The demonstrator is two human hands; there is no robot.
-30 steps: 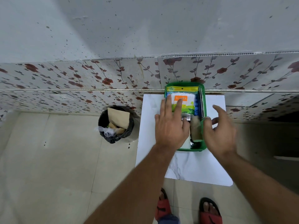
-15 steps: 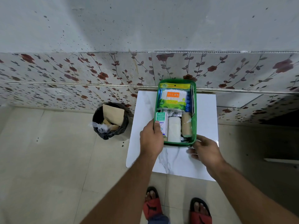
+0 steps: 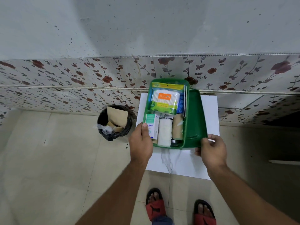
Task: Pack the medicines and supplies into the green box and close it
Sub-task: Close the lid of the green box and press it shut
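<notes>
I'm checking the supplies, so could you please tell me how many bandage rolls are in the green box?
2: a white roll at the near middle and a tan roll right of it; more may lie hidden underneath.

Both forearms are bare, with no sleeves, watch or rings showing on the left hand (image 3: 140,140) or the right hand (image 3: 211,151). Near the bottom edge, the feet wear red open-toed slide sandals (image 3: 156,207) with black soles and a dark mark across the strap.
</notes>
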